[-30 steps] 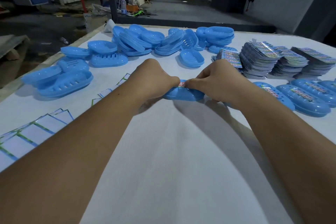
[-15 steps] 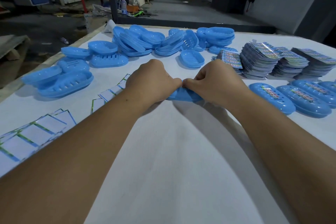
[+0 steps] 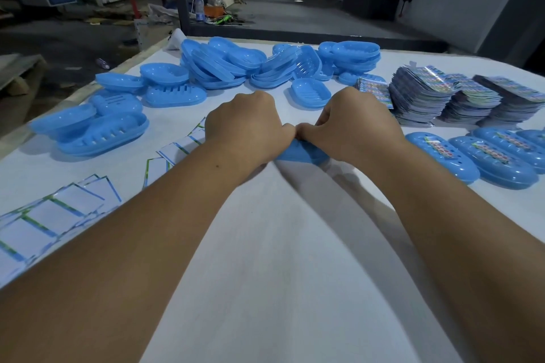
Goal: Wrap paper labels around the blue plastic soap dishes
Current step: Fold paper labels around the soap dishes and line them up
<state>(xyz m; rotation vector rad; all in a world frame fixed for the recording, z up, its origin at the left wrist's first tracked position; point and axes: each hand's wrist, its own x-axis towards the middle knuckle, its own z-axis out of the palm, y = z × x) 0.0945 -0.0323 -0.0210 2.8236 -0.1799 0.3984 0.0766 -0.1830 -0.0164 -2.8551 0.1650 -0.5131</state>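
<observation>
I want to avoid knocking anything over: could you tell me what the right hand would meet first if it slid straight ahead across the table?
Probably the single soap dish lying just beyond the right hand; depth is hard to judge here.

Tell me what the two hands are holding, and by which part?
Both the left hand and right hand grip one blue soap dish, one at each end, thumbs meeting over its middle.

Head-worn view, forward-down, close over table (image 3: 265, 274)
</observation>
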